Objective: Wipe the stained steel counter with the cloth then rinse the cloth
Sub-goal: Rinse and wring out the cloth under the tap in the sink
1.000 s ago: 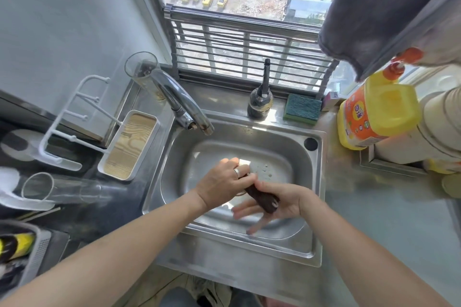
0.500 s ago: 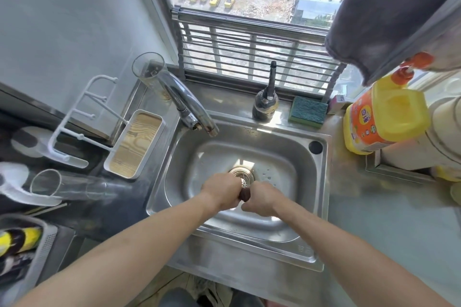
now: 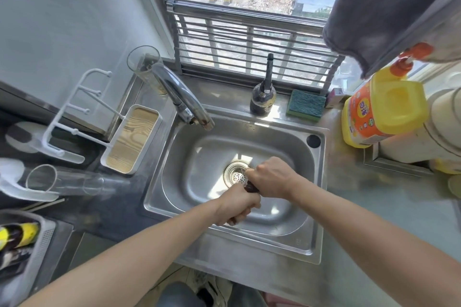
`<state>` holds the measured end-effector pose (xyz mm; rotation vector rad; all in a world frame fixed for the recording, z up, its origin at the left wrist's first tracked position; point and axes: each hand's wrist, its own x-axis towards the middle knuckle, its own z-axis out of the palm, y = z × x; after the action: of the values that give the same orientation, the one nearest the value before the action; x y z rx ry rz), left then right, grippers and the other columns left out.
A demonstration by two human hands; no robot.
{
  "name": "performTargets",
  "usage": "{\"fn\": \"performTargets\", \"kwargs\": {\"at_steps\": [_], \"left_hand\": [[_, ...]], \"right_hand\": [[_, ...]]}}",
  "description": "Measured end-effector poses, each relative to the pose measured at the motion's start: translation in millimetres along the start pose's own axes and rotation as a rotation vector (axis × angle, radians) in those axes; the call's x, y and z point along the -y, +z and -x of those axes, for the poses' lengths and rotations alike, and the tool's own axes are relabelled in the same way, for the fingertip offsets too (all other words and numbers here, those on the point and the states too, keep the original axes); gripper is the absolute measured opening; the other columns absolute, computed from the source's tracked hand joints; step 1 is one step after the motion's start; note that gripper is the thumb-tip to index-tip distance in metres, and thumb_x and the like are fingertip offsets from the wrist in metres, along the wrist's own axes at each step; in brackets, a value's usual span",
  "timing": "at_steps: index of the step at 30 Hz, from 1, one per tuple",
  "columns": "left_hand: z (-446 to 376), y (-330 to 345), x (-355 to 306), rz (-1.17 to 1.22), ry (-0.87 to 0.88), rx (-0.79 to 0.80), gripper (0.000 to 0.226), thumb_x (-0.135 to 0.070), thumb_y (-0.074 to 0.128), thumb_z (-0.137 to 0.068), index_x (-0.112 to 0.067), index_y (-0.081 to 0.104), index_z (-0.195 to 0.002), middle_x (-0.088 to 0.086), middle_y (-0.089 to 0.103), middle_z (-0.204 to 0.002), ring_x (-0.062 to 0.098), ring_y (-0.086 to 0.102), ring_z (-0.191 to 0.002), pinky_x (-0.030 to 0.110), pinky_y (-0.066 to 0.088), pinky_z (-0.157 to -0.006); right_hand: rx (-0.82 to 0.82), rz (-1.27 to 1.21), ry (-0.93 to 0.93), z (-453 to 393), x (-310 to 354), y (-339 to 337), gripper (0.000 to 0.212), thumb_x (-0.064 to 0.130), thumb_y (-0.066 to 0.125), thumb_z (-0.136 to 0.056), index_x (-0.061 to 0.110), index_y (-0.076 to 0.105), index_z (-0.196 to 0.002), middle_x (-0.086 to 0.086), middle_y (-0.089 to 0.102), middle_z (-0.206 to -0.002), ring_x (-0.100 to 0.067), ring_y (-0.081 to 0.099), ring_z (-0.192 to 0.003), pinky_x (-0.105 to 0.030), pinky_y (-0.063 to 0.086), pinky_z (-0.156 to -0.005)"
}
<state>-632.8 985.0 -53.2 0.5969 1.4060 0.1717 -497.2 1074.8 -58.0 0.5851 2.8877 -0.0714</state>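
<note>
A dark brown cloth (image 3: 250,187), rolled tight, shows only as a short piece between my two fists over the steel sink (image 3: 316,209). My left hand (image 3: 237,207) grips its near end and my right hand (image 3: 272,177) grips its far end, just beside the drain strainer (image 3: 234,174). Most of the cloth is hidden inside the fists. The steel counter (image 3: 374,207) stretches to the right of the sink. The tap (image 3: 182,97) reaches over the sink's back left corner, and no water runs from it.
A green sponge (image 3: 305,104) and a dark bottle (image 3: 263,97) sit on the ledge behind the sink. A yellow detergent jug (image 3: 379,109) stands at the right. A white tray (image 3: 132,139), a rack and glasses crowd the left. A grey towel (image 3: 389,7) hangs top right.
My hands have closed into fists on the cloth and turned against each other: the right moved away toward the drain, the left came nearer. The camera view shifted slightly.
</note>
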Motion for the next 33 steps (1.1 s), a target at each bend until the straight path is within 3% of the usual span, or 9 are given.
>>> {"fn": "performTargets", "kwargs": {"at_steps": [4,9,12,15,18,22,26,29,33], "left_hand": [[-4,-1,6,0.024,-0.035,0.106,0.032,-0.022,0.061,-0.085,-0.026,0.036,-0.067,-0.005,0.03,-0.055,0.014,0.021,-0.045,0.02,0.016,-0.043],[-15,-25,25,-0.305,0.215,-0.089,0.019,-0.02,0.067,-0.079,-0.024,0.049,-0.083,-0.005,0.051,-0.073,0.017,0.048,-0.066,0.031,0.04,-0.06],[-27,-43,35,-0.532,0.271,-0.262,0.033,-0.014,0.065,-0.078,-0.024,0.057,-0.108,0.003,0.052,-0.108,0.024,0.052,-0.105,0.034,0.044,-0.092],[-29,-44,36,-0.379,0.235,-0.364,0.061,-0.007,0.059,-0.079,-0.031,0.047,-0.135,0.005,0.038,-0.126,0.025,0.039,-0.124,0.029,0.035,-0.106],[-22,-42,23,0.124,0.136,-0.473,0.066,-0.015,0.06,-0.081,-0.028,0.037,-0.142,0.006,0.041,-0.134,0.022,0.046,-0.121,0.033,0.044,-0.098],[-14,-45,13,0.765,0.08,-0.19,0.037,-0.04,0.065,-0.096,-0.01,0.062,-0.118,0.019,0.069,-0.12,0.034,0.068,-0.113,0.056,0.057,-0.093],[-10,-47,16,0.796,0.244,-0.24,0.022,-0.004,0.069,-0.094,-0.007,0.06,-0.114,0.018,0.07,-0.119,0.022,0.073,-0.094,0.036,0.063,-0.071],[-16,-55,27,0.814,0.249,-0.23,0.029,0.007,0.066,-0.091,-0.001,0.059,-0.117,0.027,0.066,-0.13,0.029,0.072,-0.107,0.039,0.061,-0.089],[-14,-67,42,0.639,-0.019,-0.421,0.065,0.003,0.066,-0.077,-0.009,0.038,-0.134,0.017,0.056,-0.104,0.026,0.061,-0.081,0.02,0.052,-0.061]], "right_hand": [[-0.121,-0.079,0.018,5,3,12,0.014,0.027,0.054,-0.074,0.021,0.057,-0.062,0.002,0.059,-0.048,-0.019,0.057,-0.039,-0.022,0.021,-0.044],[0.229,-0.478,0.382,10,20,23,0.025,0.036,0.066,-0.089,0.021,0.063,-0.109,-0.005,0.074,-0.108,-0.034,0.068,-0.104,-0.035,0.046,-0.074],[0.252,-0.897,0.522,17,28,27,0.059,0.052,0.084,-0.077,0.019,0.055,-0.117,-0.002,0.069,-0.106,-0.027,0.063,-0.1,-0.034,0.042,-0.076],[0.151,-1.128,0.65,20,39,29,0.055,0.064,0.073,-0.083,0.024,0.051,-0.113,0.004,0.066,-0.095,-0.019,0.06,-0.087,-0.036,0.044,-0.075],[0.022,-1.267,0.791,15,46,28,0.026,0.046,0.058,-0.1,0.021,0.051,-0.106,0.001,0.066,-0.091,-0.022,0.059,-0.088,-0.036,0.043,-0.077],[-0.125,-1.291,0.798,10,51,19,0.018,0.027,0.071,-0.093,0.018,0.056,-0.098,0.008,0.062,-0.082,-0.008,0.055,-0.076,-0.023,0.041,-0.07],[-0.356,-1.509,0.978,3,54,10,0.013,0.033,0.077,-0.078,0.026,0.065,-0.08,0.006,0.071,-0.092,-0.018,0.068,-0.095,-0.037,0.054,-0.086],[-0.489,-1.537,1.09,-1,52,0,0.016,0.02,0.075,-0.089,0.028,0.069,-0.076,0.011,0.07,-0.077,-0.013,0.065,-0.081,-0.035,0.052,-0.078],[-0.442,-1.459,1.019,-6,55,-17,0.012,0.019,0.074,-0.09,0.026,0.07,-0.081,0.012,0.07,-0.076,-0.015,0.063,-0.08,-0.031,0.049,-0.075]]}}
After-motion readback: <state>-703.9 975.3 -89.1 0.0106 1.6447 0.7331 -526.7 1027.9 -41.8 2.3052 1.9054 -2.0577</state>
